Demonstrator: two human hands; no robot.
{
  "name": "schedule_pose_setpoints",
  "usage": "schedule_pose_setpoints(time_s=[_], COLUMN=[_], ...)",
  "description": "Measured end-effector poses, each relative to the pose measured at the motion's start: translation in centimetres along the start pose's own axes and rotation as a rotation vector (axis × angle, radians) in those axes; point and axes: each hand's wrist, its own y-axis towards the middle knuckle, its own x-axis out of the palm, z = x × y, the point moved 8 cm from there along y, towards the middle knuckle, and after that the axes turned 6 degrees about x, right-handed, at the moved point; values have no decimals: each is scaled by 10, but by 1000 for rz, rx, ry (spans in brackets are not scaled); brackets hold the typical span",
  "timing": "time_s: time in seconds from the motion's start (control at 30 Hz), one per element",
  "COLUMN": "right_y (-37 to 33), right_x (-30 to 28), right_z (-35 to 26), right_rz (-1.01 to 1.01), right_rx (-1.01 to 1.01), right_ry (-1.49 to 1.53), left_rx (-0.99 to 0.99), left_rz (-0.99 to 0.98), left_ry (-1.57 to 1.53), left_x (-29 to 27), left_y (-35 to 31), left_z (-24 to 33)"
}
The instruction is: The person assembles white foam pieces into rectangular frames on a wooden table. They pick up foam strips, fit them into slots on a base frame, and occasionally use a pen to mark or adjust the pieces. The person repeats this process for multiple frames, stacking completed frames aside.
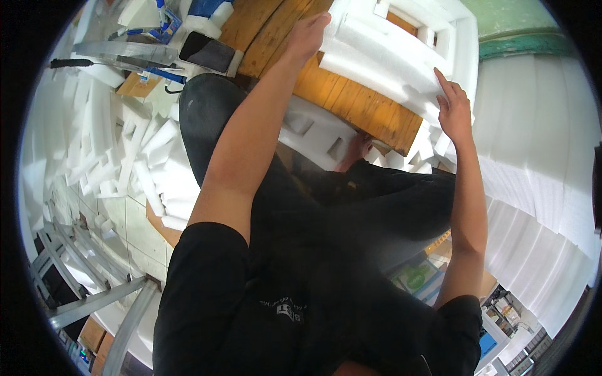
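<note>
A white foam frame [376, 53] with rectangular openings lies on the wooden bench top [345, 88] at the far side. My left hand [307, 37] is at its left end, with the fingers closed against the foam edge. At the near right corner rests my right hand [455, 108], its fingers stretched out along the foam and apart. The far part of the frame runs out of the picture. Beneath the bench's near edge sits another foam piece [316, 135] with cut-out holes, partly hidden by my left arm.
Left of the bench lie a dark phone [207, 52] and a blue-handled tool [164, 75]. Foam offcuts [166, 166] heap on the floor at left, near a metal frame [128, 297]. Tall white foam sheets [533, 119] stand at right. My foot [356, 150] is under the bench edge.
</note>
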Motion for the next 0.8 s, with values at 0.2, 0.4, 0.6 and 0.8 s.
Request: schedule_pose_setpoints(time_s=[0.2,0.4,0.6,0.8], right_y=[4,7,16,33], right_x=[6,6,9,9], right_z=[-1,-2,3,4], right_rz=[-18,-19,-60,-50], right_rx=[17,-2,-24,-82], right_ry=[-51,-22,-44,-42], left_rx=[18,58,65,95], left_rz=[-8,-50,-54,96], left_ry=[-10,-33,-84,60], left_x=[0,0,3,-1], left_y=[2,13,20,16], left_z=[-5,-13,-21,-16])
